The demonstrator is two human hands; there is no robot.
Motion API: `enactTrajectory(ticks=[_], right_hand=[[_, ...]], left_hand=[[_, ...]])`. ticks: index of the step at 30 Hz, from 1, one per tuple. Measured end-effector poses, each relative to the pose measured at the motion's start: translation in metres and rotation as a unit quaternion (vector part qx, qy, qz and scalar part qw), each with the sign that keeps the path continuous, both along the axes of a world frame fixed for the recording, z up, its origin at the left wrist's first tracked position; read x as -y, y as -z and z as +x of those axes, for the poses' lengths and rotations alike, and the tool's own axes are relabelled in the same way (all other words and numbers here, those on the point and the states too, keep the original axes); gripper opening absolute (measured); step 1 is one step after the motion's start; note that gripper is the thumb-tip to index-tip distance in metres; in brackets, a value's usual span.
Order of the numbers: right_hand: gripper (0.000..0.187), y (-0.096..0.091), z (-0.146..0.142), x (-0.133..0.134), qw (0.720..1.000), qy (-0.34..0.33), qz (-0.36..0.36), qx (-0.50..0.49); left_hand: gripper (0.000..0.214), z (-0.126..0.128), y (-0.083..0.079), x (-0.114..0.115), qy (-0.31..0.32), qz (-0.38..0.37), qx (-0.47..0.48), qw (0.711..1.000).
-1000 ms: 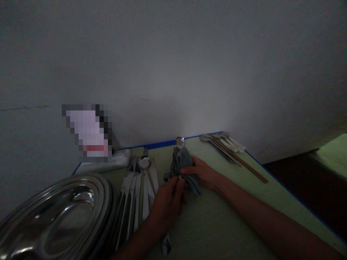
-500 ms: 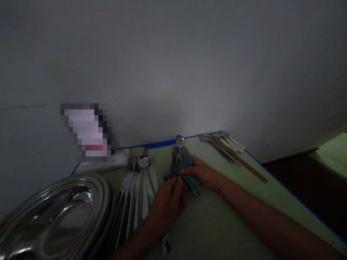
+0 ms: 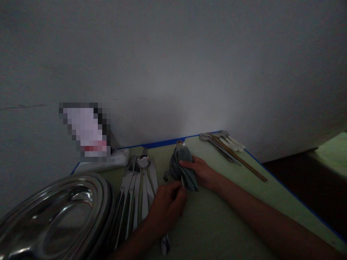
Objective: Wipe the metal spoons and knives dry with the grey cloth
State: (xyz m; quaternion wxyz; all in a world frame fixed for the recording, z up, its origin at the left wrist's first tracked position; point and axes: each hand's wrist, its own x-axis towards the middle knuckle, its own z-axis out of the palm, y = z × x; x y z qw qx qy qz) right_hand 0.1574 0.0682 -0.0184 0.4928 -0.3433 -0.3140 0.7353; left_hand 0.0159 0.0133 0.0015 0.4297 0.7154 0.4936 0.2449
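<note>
Over the middle of the table, a shiny metal spoon [image 3: 180, 143] points away from me, most of it wrapped in a grey-green cloth [image 3: 185, 167]. My right hand [image 3: 202, 172] is closed around the cloth from the right, thumb on top, pressing it about the spoon. Below, my left hand [image 3: 169, 202] pinches the end of the spoon's handle, which shows just under the cloth. Left of that hand lie several metal knives [image 3: 130, 187] and another spoon [image 3: 144, 161], side by side; my left forearm covers part of them.
Stacked oval metal trays [image 3: 100, 184] fill the near left. A blurred-out upright device [image 3: 85, 130] stands on a white box [image 3: 114, 159] by the wall. At the far right lie metal spoons [image 3: 217, 146], brown chopsticks [image 3: 252, 169] and white-handled forks [image 3: 233, 142]. A wall [image 3: 173, 65] rises behind the table.
The cloth has slid up the spoon, with my right hand, and now hides more of its bowl. My left hand has shifted slightly toward me. The laid-out cutlery has not moved.
</note>
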Motion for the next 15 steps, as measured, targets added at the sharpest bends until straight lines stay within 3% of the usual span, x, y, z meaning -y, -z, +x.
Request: enactTrajectory(ticks=[4, 15], right_hand=[[0.016, 0.001, 0.0004, -0.0059, 0.993, 0.081, -0.069, -0.042], [0.016, -0.007, -0.0014, -0.0004, 0.995, 0.091, -0.049, -0.015]], left_hand=[[0.03, -0.0006, -0.0005, 0.0007, 0.001, -0.009, 0.011, 1.0], [0.026, -0.0016, 0.0036, -0.0001, -0.001, -0.078, 0.122, 0.989]])
